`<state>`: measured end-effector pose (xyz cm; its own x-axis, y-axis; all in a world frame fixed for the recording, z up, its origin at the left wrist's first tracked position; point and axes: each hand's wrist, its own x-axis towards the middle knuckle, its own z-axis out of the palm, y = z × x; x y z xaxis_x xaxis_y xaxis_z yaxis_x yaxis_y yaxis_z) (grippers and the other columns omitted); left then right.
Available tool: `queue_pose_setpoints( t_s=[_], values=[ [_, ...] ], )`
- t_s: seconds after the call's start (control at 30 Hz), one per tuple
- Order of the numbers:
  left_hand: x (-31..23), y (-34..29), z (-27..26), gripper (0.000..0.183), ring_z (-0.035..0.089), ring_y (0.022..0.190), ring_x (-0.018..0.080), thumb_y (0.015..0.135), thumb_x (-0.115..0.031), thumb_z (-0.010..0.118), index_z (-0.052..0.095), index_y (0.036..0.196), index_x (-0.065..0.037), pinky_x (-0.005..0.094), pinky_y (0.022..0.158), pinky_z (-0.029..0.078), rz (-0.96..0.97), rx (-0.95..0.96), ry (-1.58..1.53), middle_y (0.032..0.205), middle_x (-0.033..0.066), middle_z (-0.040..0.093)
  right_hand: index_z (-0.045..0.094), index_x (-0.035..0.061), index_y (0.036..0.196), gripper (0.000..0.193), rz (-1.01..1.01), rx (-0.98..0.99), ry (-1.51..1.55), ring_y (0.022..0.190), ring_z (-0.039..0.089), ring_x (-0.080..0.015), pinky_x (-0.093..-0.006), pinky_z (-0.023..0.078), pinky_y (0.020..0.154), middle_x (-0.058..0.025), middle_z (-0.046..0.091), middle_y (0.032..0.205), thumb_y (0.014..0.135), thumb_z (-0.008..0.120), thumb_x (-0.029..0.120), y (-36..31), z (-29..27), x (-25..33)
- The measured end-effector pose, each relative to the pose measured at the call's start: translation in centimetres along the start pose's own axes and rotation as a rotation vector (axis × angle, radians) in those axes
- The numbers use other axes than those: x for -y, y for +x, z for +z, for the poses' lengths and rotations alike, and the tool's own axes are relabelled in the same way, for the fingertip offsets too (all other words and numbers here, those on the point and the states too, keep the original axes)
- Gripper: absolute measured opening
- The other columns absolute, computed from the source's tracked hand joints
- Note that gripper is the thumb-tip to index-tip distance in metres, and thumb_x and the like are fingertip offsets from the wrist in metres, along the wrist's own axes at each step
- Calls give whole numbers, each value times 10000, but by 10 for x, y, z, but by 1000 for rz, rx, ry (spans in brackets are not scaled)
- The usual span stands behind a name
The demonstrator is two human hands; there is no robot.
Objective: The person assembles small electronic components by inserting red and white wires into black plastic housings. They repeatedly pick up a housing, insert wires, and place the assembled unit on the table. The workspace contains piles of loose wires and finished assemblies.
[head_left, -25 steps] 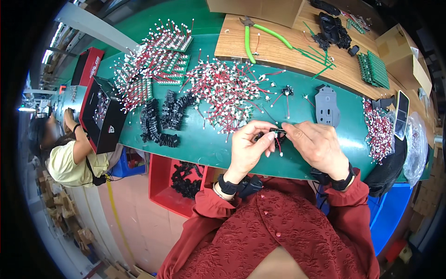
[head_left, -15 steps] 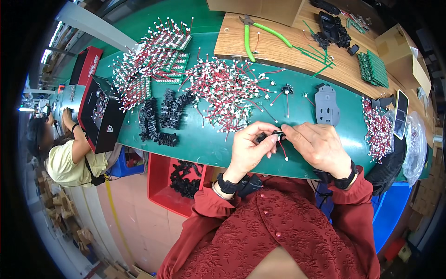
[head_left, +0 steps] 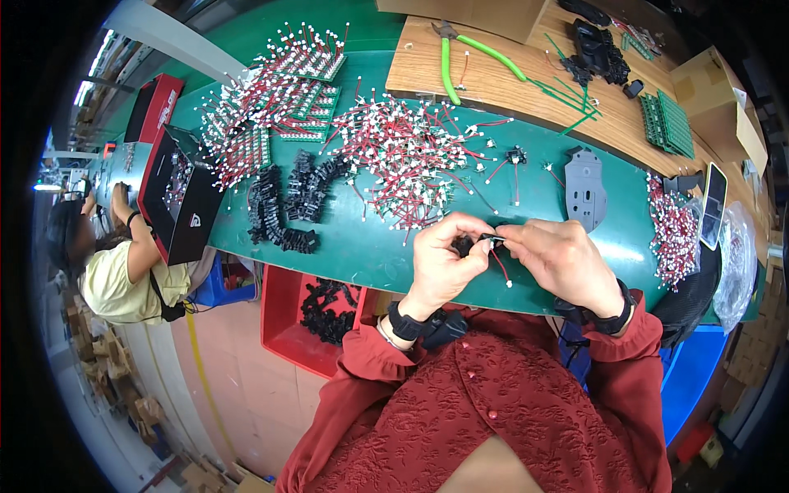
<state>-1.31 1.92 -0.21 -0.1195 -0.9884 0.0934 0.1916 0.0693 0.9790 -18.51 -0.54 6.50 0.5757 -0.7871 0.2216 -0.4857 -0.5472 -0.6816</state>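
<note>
While the green bench [head_left: 362, 246] spreads wide in front of you, everything in hand sits at its near edge, just above your lap. Beyond your hands lies the big heap of red leads with white plugs [head_left: 411, 160], to its left a row of small black housings [head_left: 283, 201], and to the right a flat grey moulded plate [head_left: 584, 177]; none of these lies between your hands. Your left hand [head_left: 440, 263] is clenched round a small black part [head_left: 465, 244], which shows only as a dark bit between thumb and forefinger. Your right hand [head_left: 559, 259] pinches the plug end of a red lead [head_left: 498, 264] at the fingertips, which all but touch the left ones. The black part lies just left of that plug, so the right hand is the nearer. The lead's long axis slants down and to the right, its free white tip hanging over the bench edge.
</note>
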Motion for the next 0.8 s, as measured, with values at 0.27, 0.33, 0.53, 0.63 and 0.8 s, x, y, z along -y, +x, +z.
queue_pose_setpoints(
  t_s=[0.27, 0.33, 0.53, 0.63, 0.8],
  values=[
    [-8, 5, 6, 130, 544, 596, 94, 817, 19, 526, 548, 945, 33, 211, 520, 455, -201, -34, -239, 747, 66, 583, 585, 42, 902, 146, 83, 68, -284, 573, 565, -270, -358, 442, 480, -87, 549, 685, 765, 580, 95, 5, -18, 15],
    [-6, 9, 5, 152, 585, 648, 138, 840, -2, 512, 543, 984, 37, 237, 576, 494, -214, -64, -391, 816, 110, 605, 583, 44, 890, 136, 114, 16, -334, 570, 563, -268, -356, 437, 472, -82, 546, 683, 763, 582, 90, 0, -25, 14],
    [-11, 12, 5, 162, 621, 733, 185, 830, 11, 504, 532, 986, 43, 258, 652, 519, -278, -43, -496, 885, 157, 608, 584, 31, 941, 221, 218, -150, -19, 529, 544, -225, -309, 425, 458, -85, 543, 676, 727, 630, 59, -12, -11, 4],
    [-9, 10, 3, 165, 622, 740, 190, 825, 35, 498, 526, 988, 44, 256, 665, 516, -256, -17, -467, 879, 161, 605, 589, 24, 943, 235, 281, -146, 67, 527, 542, -195, -285, 425, 460, -88, 545, 673, 718, 646, 62, -15, -5, 6],
    [-6, 6, 1, 138, 621, 673, 196, 813, 27, 520, 527, 950, 43, 248, 625, 519, -180, -72, -409, 852, 181, 604, 596, 24, 936, 237, 278, -192, 95, 522, 530, -164, -260, 418, 447, -72, 543, 664, 707, 655, 45, -16, -4, 7]
  ],
)
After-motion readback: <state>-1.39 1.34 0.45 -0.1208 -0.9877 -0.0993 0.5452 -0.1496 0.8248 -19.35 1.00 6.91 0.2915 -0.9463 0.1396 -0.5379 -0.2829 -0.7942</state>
